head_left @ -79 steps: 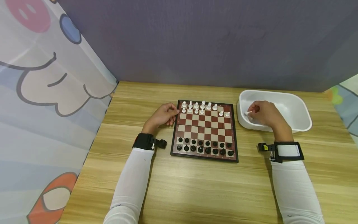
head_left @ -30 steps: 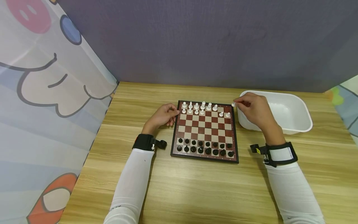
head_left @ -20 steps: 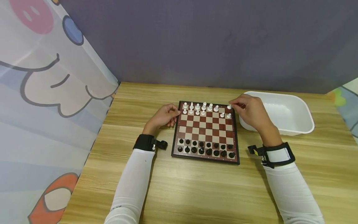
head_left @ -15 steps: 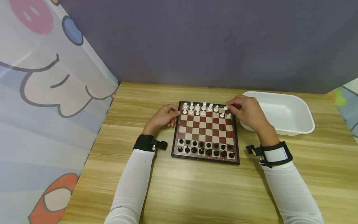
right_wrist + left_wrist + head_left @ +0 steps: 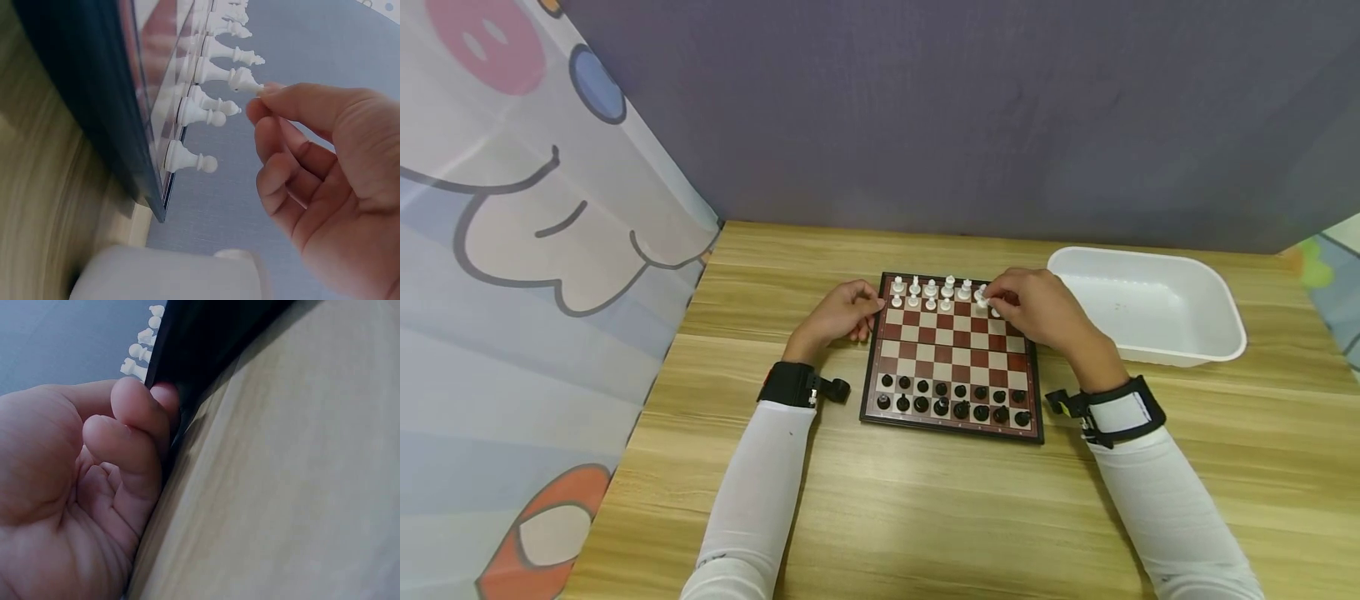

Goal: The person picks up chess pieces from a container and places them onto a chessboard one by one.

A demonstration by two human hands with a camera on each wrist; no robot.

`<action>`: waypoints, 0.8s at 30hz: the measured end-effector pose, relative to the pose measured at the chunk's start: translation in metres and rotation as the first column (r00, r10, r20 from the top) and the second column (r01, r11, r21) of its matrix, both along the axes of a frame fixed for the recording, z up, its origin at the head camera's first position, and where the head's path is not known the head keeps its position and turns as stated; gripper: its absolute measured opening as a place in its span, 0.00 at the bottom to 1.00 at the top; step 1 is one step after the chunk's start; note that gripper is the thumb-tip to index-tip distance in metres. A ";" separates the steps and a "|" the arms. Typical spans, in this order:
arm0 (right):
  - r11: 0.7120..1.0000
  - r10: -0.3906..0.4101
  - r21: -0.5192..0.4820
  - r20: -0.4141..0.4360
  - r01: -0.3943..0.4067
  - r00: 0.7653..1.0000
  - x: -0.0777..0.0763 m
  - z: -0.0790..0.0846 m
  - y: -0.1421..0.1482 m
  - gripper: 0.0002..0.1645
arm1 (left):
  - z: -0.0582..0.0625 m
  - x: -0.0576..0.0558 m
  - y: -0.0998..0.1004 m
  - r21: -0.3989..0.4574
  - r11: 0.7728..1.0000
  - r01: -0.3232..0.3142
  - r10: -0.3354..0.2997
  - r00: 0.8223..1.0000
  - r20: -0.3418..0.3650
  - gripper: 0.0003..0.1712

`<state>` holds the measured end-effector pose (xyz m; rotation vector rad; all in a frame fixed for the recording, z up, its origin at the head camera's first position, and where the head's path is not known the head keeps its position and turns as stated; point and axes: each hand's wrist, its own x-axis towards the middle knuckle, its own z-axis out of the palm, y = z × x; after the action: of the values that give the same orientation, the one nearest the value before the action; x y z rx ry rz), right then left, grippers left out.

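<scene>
A chessboard [image 5: 958, 354] lies on the table with black chess pieces [image 5: 940, 407] along its near side and white chess pieces [image 5: 930, 288] along its far side. My left hand [image 5: 841, 312] holds the board's left edge, thumb at the rim and curled fingers [image 5: 128, 447] against its side. Over the far right part of the board, my right hand [image 5: 1037, 304] pinches a small white chess piece [image 5: 244, 80] between thumb and index finger. Its wide end points to the board; the fingertips cover its narrow end. In the right wrist view, white pawns [image 5: 181, 157] stand nearby.
A white plastic tub [image 5: 1150, 304] stands right of the board, close to the right forearm. Behind the wooden table [image 5: 955, 508] rises a grey wall panel [image 5: 955, 125]. A cartoon-printed curtain [image 5: 550, 333] hangs along the left side.
My right hand has come out of the tub with the white chess piece and moved left over the board's far rows. The left hand stays at the board's edge.
</scene>
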<state>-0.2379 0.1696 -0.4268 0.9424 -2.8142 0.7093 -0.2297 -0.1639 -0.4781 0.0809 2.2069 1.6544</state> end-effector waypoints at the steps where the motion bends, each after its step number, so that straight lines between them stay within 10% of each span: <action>1: 1.000 0.007 0.012 0.002 -0.007 1.000 -0.001 -0.001 -0.001 0.07 | 0.000 0.000 0.000 0.001 1.000 0.000 0.000 1.000 0.000 0.10; 24: 0.994 0.027 0.105 -0.010 -0.026 1.000 -0.008 -0.010 -0.005 0.07 | -0.001 -0.001 0.000 0.003 1.000 0.014 -0.014 1.000 -0.022 0.09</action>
<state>-0.2457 0.1645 -0.4370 0.9977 -2.8583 0.5615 -0.2305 -0.1642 -0.4788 0.1150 2.2153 1.6568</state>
